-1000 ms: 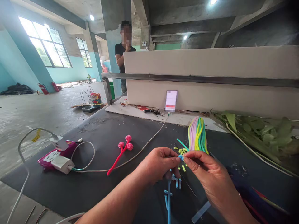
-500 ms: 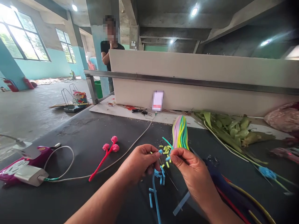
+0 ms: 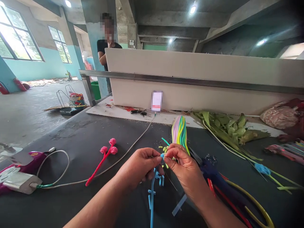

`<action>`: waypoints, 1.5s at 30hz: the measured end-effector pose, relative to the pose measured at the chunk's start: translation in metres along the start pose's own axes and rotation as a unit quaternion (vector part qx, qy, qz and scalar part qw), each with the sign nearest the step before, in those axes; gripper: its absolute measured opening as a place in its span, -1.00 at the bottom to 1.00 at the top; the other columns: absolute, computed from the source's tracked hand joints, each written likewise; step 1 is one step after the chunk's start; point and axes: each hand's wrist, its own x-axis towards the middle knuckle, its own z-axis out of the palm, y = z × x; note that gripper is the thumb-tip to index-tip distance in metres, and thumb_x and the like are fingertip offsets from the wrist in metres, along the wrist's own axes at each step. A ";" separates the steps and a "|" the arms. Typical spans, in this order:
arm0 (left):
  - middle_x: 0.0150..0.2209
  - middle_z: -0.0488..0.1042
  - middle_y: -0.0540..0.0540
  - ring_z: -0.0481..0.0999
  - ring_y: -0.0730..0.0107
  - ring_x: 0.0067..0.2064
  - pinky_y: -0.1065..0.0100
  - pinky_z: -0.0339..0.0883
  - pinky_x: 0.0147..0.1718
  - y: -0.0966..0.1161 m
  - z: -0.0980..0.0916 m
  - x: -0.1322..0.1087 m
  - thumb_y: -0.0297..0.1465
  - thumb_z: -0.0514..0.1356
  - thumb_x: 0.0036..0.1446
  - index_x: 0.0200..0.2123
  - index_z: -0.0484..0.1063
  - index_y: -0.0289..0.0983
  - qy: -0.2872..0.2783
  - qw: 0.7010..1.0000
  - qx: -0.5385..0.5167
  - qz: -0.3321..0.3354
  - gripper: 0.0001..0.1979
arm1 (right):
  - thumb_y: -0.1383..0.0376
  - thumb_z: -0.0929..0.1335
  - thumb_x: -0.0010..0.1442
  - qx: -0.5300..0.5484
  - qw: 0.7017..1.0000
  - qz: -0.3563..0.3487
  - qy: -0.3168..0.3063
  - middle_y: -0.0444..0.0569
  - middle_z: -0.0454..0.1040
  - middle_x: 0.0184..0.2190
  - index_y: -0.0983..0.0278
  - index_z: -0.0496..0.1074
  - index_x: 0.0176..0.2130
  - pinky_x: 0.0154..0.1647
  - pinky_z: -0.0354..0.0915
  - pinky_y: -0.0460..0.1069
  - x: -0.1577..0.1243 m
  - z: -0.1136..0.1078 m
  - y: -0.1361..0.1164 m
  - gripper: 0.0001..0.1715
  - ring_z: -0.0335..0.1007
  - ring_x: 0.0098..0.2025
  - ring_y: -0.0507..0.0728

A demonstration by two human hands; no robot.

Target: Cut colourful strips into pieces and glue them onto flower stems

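My left hand (image 3: pixel 143 163) pinches a small blue bud (image 3: pixel 162 155) of pipe cleaner between thumb and forefinger. Against the bud's other side are the closed fingertips of my right hand (image 3: pixel 182 164), pinching a short blue pipe-cleaner piece mostly hidden by them. A long blue pipe cleaner (image 3: pixel 152 202) runs down from below my left hand toward the front edge of view. Cut blue pieces (image 3: pixel 162 180) lie beneath the hands, and yellow-green bits (image 3: pixel 160 147) are scattered just behind them. A bundle of pastel pipe cleaners (image 3: pixel 180 129) lies beyond my right hand.
A pink stem with round blossoms (image 3: pixel 99 167) lies left, near a white cable (image 3: pixel 128 150) and a purple power strip (image 3: pixel 30 166). A phone (image 3: pixel 157 101) leans on the white board. Dark-blue-handled pliers or cutters (image 3: pixel 211 171), leaves (image 3: pixel 234 129) and another blue piece (image 3: pixel 262 168) are right. A person (image 3: pixel 103 52) stands behind.
My right hand has moved left, bringing its fingertips against the blue bud in my left hand. The whole view has shifted slightly, so things sit further left.
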 end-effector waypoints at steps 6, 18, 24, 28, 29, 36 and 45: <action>-0.49 0.46 -0.03 0.12 0.69 -0.69 0.57 -0.10 -0.77 0.002 0.001 -0.001 -0.23 0.12 0.06 -0.39 0.34 -0.31 -0.002 1.000 -0.001 0.001 -0.77 | 0.29 0.40 0.05 -0.018 1.000 -0.011 0.018 -0.08 0.30 -0.22 0.18 0.40 -0.47 0.09 0.08 0.15 0.000 0.002 0.000 -0.92 0.25 -0.06 0.17; -0.50 0.45 -0.03 0.12 0.67 -0.68 0.56 -0.11 -0.76 0.002 0.001 -0.001 -0.24 0.14 0.04 -0.39 0.36 -0.31 0.006 1.000 0.020 -0.011 -0.78 | 0.27 0.40 0.04 0.023 0.998 0.052 0.016 -0.08 0.29 -0.18 0.20 0.35 -0.46 0.09 0.04 0.14 -0.001 0.004 0.000 -0.88 0.21 0.00 0.18; -0.48 0.46 -0.04 0.12 0.67 -0.67 0.55 -0.12 -0.75 0.002 0.001 0.000 -0.24 0.14 0.04 -0.36 0.38 -0.31 0.012 1.000 0.020 -0.012 -0.76 | 0.21 0.40 0.05 0.085 0.990 0.113 -0.010 -0.08 0.29 -0.16 0.21 0.34 -0.44 0.07 0.03 0.13 -0.002 0.004 -0.002 -0.83 0.19 -0.01 0.20; -0.46 0.47 -0.05 0.13 0.67 -0.66 0.55 -0.12 -0.74 0.000 0.001 0.000 -0.23 0.14 0.04 -0.34 0.39 -0.30 0.009 1.000 0.017 -0.007 -0.76 | 0.19 0.41 0.04 0.107 0.987 0.118 -0.011 -0.07 0.30 -0.17 0.22 0.36 -0.43 0.07 0.04 0.10 -0.002 0.005 -0.002 -0.83 0.18 -0.01 0.20; -0.46 0.47 -0.04 0.13 0.67 -0.66 0.55 -0.12 -0.74 -0.001 0.001 0.001 -0.23 0.13 0.04 -0.34 0.39 -0.30 0.008 1.000 0.017 -0.006 -0.76 | 0.19 0.41 0.04 0.110 0.987 0.120 -0.011 -0.08 0.30 -0.17 0.22 0.36 -0.43 0.06 0.04 0.10 -0.002 0.005 -0.002 -0.83 0.18 -0.01 0.19; -0.51 0.44 -0.01 0.10 0.68 -0.68 0.55 -0.13 -0.75 0.000 0.000 0.002 -0.25 0.15 0.02 -0.36 0.40 -0.31 0.003 1.000 0.019 -0.007 -0.77 | 0.19 0.42 0.02 0.142 0.978 0.150 -0.021 -0.12 0.30 -0.19 0.21 0.39 -0.43 0.01 0.09 0.04 -0.002 0.004 -0.006 -0.83 0.21 -0.08 0.14; -0.49 0.45 -0.03 0.12 0.67 -0.66 0.56 -0.13 -0.73 -0.002 0.000 0.002 -0.20 0.15 0.02 -0.36 0.40 -0.31 0.009 1.000 0.015 -0.002 -0.73 | 0.12 0.39 0.06 0.176 0.968 0.175 -0.033 -0.12 0.39 -0.23 0.15 0.44 -0.30 -0.09 0.18 0.00 -0.003 0.001 -0.010 -0.80 0.25 -0.11 0.14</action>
